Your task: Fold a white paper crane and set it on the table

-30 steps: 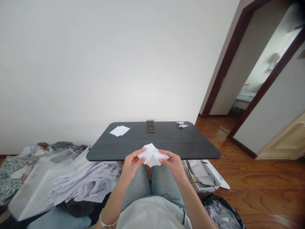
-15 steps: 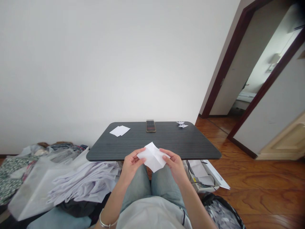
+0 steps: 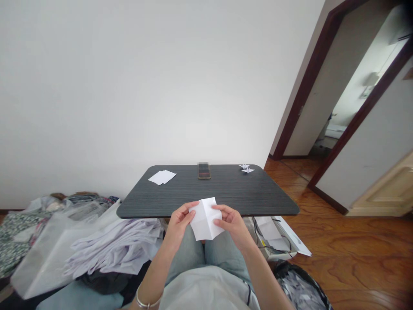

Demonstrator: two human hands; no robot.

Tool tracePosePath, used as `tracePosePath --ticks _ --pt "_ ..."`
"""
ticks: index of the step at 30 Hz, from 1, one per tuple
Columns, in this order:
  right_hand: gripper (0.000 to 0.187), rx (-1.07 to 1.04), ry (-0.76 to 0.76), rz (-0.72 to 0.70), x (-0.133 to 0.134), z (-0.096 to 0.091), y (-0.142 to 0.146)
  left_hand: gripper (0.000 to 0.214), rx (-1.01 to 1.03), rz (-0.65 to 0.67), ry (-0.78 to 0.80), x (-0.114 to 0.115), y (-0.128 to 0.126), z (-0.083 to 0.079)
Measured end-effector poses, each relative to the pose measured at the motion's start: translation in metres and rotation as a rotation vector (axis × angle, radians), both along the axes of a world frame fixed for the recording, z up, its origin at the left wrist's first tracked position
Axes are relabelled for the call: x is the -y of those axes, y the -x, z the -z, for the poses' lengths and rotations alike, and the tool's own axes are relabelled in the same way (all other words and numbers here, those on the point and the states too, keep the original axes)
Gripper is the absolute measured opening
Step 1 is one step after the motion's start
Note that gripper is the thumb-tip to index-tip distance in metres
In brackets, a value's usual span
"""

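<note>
A creased square of white paper [image 3: 206, 221] is held up over my lap, at the table's near edge. My left hand [image 3: 180, 219] pinches its left side between thumb and fingers. On the right side, my right hand [image 3: 231, 221] grips it the same way. Fold lines cross the sheet, and it bends slightly along an upright crease in the middle. Farther back on the dark table [image 3: 180, 196] lie several loose white sheets [image 3: 161, 177] at left. Two small folded paper cranes [image 3: 248, 170] sit at the back right corner.
A phone-like device [image 3: 204, 170] stands at the table's back middle. Piled clothes [image 3: 116, 245] and a plastic bag lie left of the table. Under its right side is a box [image 3: 274, 239] with cables and papers; nearer, a black bag [image 3: 300, 286] holds paper scraps.
The paper has been turned from a corner-up, diamond position to nearly square-on, and sits slightly lower. Both hands have shifted their grip, with the right hand now nearer the middle.
</note>
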State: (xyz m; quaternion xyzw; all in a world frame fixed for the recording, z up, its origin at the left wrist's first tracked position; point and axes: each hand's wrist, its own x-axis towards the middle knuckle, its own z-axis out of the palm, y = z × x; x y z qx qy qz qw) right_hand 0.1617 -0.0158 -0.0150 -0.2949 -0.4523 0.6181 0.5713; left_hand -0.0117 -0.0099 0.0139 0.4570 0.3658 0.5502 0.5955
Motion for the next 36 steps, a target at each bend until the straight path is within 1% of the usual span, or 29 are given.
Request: tracePosePath --ticks 2,5,7,10,12,16,20,24,27,31,34,36 --pt "0.037 0.006 0.005 0.009 -0.001 0.001 -0.001 0.035 0.01 0.008 -0.011 -0.001 0.0 0.002" --pt "0.037 -0.025 0.018 0.086 -0.002 0.003 -0.001 0.047 0.051 0.056 -0.058 -0.003 -0.001 0.006" --pt "0.04 -0.037 0.026 0.132 -0.003 0.005 -0.001 0.052 0.041 0.076 -0.073 -0.005 -0.001 0.009" --pt "0.044 -0.011 0.007 0.145 -0.006 0.008 -0.001 0.046 -0.045 0.064 -0.055 -0.007 0.0 0.012" --pt "0.042 0.03 -0.032 0.142 -0.008 0.009 -0.003 0.041 -0.084 0.044 -0.043 -0.008 0.002 0.013" --pt "0.037 0.078 -0.088 0.154 -0.008 0.007 -0.007 0.038 -0.12 -0.001 -0.047 -0.009 0.005 0.012" --pt "0.043 0.068 -0.089 0.132 -0.007 0.006 -0.008 0.036 -0.159 -0.009 -0.05 -0.01 0.006 0.013" --pt "0.048 0.082 -0.068 0.132 -0.01 0.011 -0.006 0.034 -0.222 -0.034 -0.072 -0.01 0.004 0.015" --pt "0.043 0.137 -0.068 0.156 -0.012 0.015 -0.005 0.03 -0.259 -0.067 -0.088 -0.009 0.004 0.012" --pt "0.034 0.221 -0.078 0.171 -0.01 0.013 -0.003 0.02 -0.302 -0.115 -0.091 -0.008 0.004 0.006" --pt "0.026 0.276 -0.115 0.197 -0.008 0.009 -0.002 0.015 -0.317 -0.132 -0.094 -0.007 0.005 0.005" --pt "0.022 0.349 -0.163 0.239 -0.006 0.007 -0.001 0.014 -0.325 -0.134 -0.098 -0.008 0.005 0.007"
